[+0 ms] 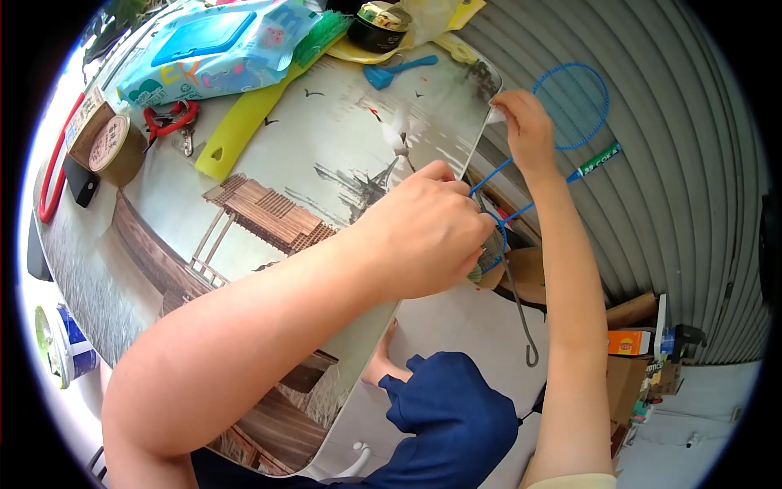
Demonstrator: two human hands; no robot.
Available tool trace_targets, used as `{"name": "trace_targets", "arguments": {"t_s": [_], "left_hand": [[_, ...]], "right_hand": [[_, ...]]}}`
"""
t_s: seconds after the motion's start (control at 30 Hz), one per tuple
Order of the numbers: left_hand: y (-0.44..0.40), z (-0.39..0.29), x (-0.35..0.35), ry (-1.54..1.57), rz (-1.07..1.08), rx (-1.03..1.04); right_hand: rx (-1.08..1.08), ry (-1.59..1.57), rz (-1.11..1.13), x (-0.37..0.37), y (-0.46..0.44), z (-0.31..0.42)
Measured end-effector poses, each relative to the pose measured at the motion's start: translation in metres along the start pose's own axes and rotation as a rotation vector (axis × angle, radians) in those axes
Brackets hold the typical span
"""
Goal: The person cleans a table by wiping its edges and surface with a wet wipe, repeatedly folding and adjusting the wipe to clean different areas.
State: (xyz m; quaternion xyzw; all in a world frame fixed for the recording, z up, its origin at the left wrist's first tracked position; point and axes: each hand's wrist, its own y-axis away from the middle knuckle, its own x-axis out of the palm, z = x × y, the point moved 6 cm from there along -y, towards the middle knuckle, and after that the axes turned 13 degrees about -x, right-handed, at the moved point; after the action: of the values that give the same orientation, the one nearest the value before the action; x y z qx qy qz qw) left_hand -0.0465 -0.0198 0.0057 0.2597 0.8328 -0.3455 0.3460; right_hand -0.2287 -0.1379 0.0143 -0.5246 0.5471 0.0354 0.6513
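My left hand [436, 232] is closed in a fist over the right edge of the table [293, 147]; its fingers curl underneath, so what they hold is hidden. Blue racket shafts pass right beside it. My right hand [525, 126], fingers pinched, grips a small white piece [495, 116] by the table corner. Behind that wrist is a blue racket [574, 106] with a round strung head. A second racket has a green and white handle [599, 160], its head partly covered by my left hand.
On the table lie a wet wipes pack [204, 53], a yellow-green brush [244, 122], a blue scoop [399, 72], a black tin [379, 31], red-handled scissors [175, 118] and a round can [118, 151]. A hooked metal rod [521, 314] hangs below. Corrugated grey panelling [692, 163] stands at right.
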Motion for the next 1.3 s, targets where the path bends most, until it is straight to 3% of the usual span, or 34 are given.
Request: {"name": "trace_targets", "arguments": {"t_s": [0.6,0.8,1.0,1.3], "left_hand": [[-0.001,-0.001,0.001,-0.015,0.011,-0.012],[0.000,0.000,0.001,-0.015,0.040,-0.019],[0.000,0.000,0.001,0.004,0.003,0.005],[-0.001,-0.001,0.001,-0.009,0.044,-0.018]], "right_hand": [[0.208,-0.152,0.047,0.005,-0.001,-0.028],[0.191,-0.249,0.061,-0.003,0.003,0.004],[0.211,-0.180,0.014,0.003,0.000,-0.021],[0.170,-0.275,0.068,-0.006,-0.004,0.007]]}}
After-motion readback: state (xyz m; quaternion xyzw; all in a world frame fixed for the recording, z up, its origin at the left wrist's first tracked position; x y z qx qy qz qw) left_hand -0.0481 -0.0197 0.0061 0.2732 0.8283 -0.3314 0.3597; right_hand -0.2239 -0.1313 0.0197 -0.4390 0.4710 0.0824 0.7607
